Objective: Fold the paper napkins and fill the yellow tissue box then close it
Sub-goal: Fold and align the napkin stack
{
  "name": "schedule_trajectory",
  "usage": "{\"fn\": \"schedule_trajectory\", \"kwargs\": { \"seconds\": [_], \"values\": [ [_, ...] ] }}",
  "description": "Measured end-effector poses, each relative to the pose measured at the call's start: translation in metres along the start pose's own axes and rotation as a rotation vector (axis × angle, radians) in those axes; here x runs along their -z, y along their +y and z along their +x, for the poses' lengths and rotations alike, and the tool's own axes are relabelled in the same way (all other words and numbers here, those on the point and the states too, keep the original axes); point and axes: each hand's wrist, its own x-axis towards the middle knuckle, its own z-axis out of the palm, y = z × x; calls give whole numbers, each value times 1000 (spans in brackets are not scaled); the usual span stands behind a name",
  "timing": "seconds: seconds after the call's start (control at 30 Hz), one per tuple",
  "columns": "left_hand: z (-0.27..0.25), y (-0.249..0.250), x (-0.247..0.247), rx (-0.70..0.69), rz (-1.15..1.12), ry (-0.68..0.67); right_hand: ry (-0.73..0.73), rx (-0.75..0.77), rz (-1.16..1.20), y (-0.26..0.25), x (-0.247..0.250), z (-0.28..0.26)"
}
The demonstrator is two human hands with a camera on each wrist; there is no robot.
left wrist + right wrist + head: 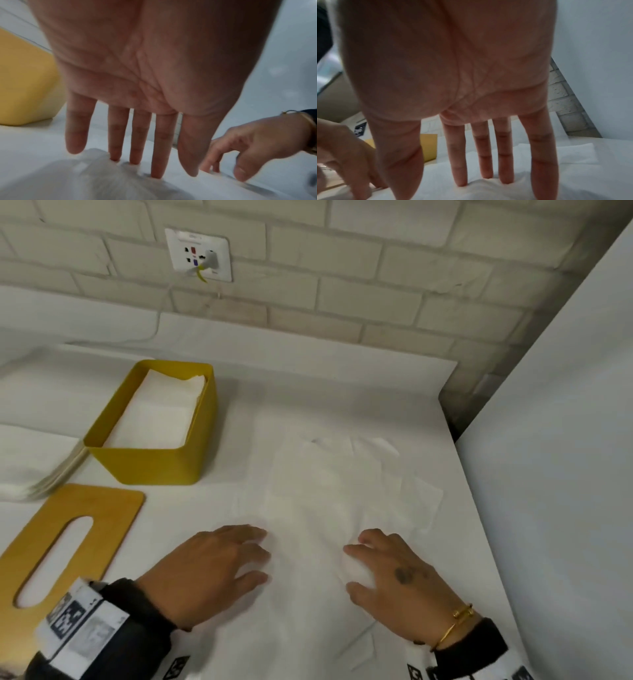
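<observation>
On the white table (342,392), both hands, left hand (209,570) and right hand (397,573), flat-fingered upon an unfolded napkin (342,491).

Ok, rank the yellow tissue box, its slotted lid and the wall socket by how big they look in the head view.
1. yellow tissue box and slotted lid: too alike to rank; the lid lies nearer the camera and is cut off by the frame's edge.
2. wall socket: clearly smallest, though farthest away.

Dim, soft light; motion blur.
</observation>
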Motion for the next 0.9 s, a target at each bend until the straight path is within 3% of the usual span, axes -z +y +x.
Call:
{"fn": "schedule_trajectory", "kwargs": {
  "seconds": [0.17,0.27,0.33,0.4,0.47,0.57,0.8,0.9],
  "values": [
    [-15,2,-11,45,-51,49,-28,35,138,12,-3,-13],
    [-16,10,-2,88,-132,78,151,-122,495,36,15,-2],
    [-11,15,7,120,-177,165,290,-233,633,53,28,10],
    [3,19,17,158,-216,275,307,-296,720,63,37,23],
    [21,19,23,233,-254,282,230,-323,726,63,40,32],
    [47,14,27,353,-292,184,142,-334,721,57,37,44],
    [70,7,27,454,-488,190,203,-362,785,57,23,64],
    [76,1,25,452,-473,194,251,-281,802,60,20,67]
  ]
}}
